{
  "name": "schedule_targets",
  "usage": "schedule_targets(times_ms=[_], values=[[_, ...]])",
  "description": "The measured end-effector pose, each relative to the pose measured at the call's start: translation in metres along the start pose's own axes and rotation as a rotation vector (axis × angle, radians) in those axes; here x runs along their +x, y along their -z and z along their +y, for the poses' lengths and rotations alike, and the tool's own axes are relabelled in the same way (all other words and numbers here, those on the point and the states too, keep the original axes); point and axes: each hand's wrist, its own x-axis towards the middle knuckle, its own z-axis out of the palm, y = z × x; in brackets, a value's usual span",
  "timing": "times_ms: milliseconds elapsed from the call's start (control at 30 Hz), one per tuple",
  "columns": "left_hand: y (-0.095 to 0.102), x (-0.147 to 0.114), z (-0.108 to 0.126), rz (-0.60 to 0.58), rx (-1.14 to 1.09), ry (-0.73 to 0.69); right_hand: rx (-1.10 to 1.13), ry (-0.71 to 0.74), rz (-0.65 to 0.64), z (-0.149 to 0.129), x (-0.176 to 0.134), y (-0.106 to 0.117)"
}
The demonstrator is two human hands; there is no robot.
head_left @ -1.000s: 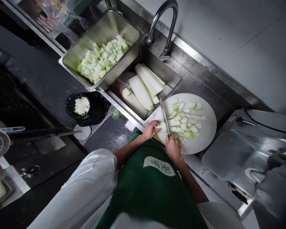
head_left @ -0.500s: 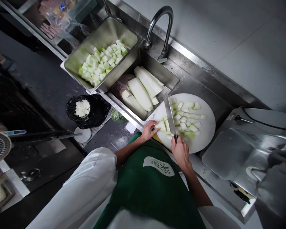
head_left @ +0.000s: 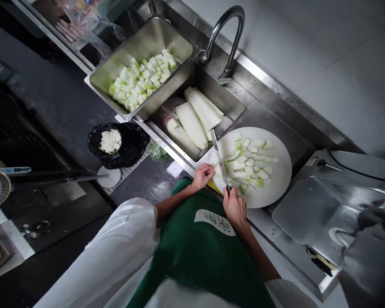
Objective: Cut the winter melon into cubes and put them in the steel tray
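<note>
My right hand (head_left: 235, 208) is wrapped round the dark handle of a kitchen knife (head_left: 219, 157), whose long blade slants across the left side of a round white cutting board (head_left: 280, 179). Left of the blade, my left hand (head_left: 203, 176) has its fingers curled at the board's edge, against a pale piece of gourd (head_left: 217, 170) that is partly hidden by hand and blade. To the right of the knife, several cut gourd pieces (head_left: 249, 162), white with light green edges, lie scattered on the board.
Peeled gourd lengths (head_left: 191, 124) lie in the sink (head_left: 232, 112) beyond the board. A deep metal pan (head_left: 176, 42) of gourd chunks straddles the sink's left part, near the curved tap (head_left: 232, 47). A black-lined bin (head_left: 131, 147) stands below left. Metal equipment (head_left: 303, 209) is at right.
The knife and my right hand have shifted left across the board, leaving cut pieces right of the blade. My left hand's fingers have curled in more. The view has shifted slightly.
</note>
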Motion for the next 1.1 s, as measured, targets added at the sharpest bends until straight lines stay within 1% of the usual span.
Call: schedule_targets(times_ms=[167, 300, 533, 800, 900, 1000, 1100], values=[[-0.004, 0.004, 0.000, -0.025, 0.005, -0.025, -0.069, -0.061, -0.037, -0.002, 0.002, -0.011], [-0.005, 0.011, -0.001, -0.010, 0.016, -0.007, -0.082, -0.071, -0.046, -0.004, 0.008, -0.019], [-0.003, 0.022, 0.003, -0.016, 0.091, -0.030, -0.047, -0.076, -0.067, -0.007, 0.018, -0.019], [0.001, 0.025, -0.002, -0.054, 0.116, -0.049, -0.030, -0.057, -0.077, -0.012, 0.042, -0.027], [0.001, 0.024, -0.004, -0.061, 0.145, -0.067, 0.007, -0.038, -0.078, -0.005, 0.049, -0.023], [0.000, 0.020, -0.008, -0.043, 0.171, -0.080, 0.086, -0.010, -0.079, 0.006, 0.054, -0.014], [-0.002, 0.016, -0.013, -0.004, 0.217, -0.072, 0.184, -0.010, -0.028, 0.019, 0.051, -0.002]])
